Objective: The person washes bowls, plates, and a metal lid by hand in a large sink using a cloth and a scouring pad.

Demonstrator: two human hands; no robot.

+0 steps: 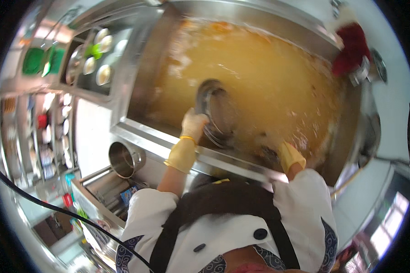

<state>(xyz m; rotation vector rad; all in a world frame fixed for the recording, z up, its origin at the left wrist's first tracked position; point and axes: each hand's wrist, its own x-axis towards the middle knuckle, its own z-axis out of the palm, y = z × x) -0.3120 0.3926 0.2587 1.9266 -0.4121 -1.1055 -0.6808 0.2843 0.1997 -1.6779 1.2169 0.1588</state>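
Note:
My left hand (pixel 193 124), in a pale rubber glove with a yellow band at the wrist, grips the rim of a round metal vessel (pixel 205 97). The vessel lies tilted in murky yellow-brown water (pixel 259 78), partly under the surface. To the right, my right hand (pixel 289 155) wears a yellow glove and dips into the water near the front wall. Its fingers are hidden. A dark, blurred thing (pixel 270 153) shows beside them, and whether I hold it is unclear. The water fills a large stainless steel sink (pixel 147 76), with orange scraps and foam floating along its far side.
A steel pot (pixel 123 158) stands left of the sink's front edge. Several white bowls (pixel 103 75) sit in a basin at far left, near green trays (pixel 34 60). Dish shelves (pixel 48 136) line the left. A dark red cloth item (pixel 352 47) hangs at right.

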